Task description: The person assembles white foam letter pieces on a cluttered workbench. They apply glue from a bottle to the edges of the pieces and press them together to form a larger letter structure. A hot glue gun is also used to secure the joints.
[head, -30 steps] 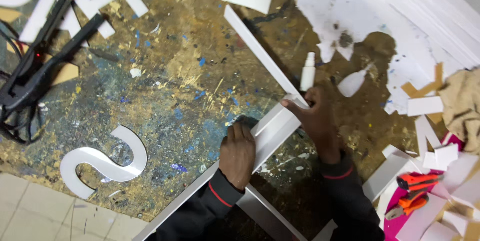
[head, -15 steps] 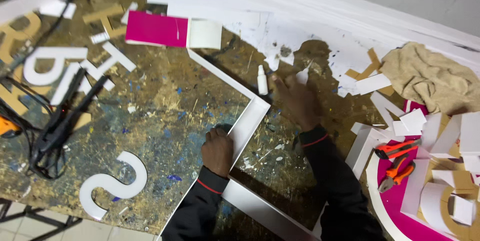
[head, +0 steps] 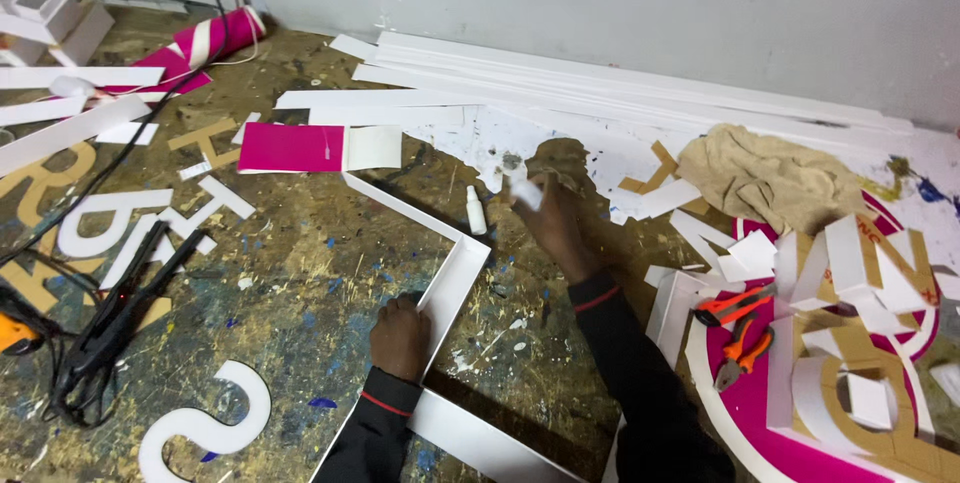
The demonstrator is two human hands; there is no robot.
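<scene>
- Head view: left hand is lying closed, knuckles up, pressing on the bent white plastic strip, which is lying flat on the paint-stained wooden worktable.
- Right hand is reaching toward the wall, pinching a small white scrap; motion blur is hiding the finger detail.
- Small white glue bottle is standing just beside the strip's corner.
- Orange-handled pliers are lying near the right sleeve.

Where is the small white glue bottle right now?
In the head view the small white glue bottle stands mid-table, beside the white frame corner, just left of the right hand, which does not touch it.
</scene>
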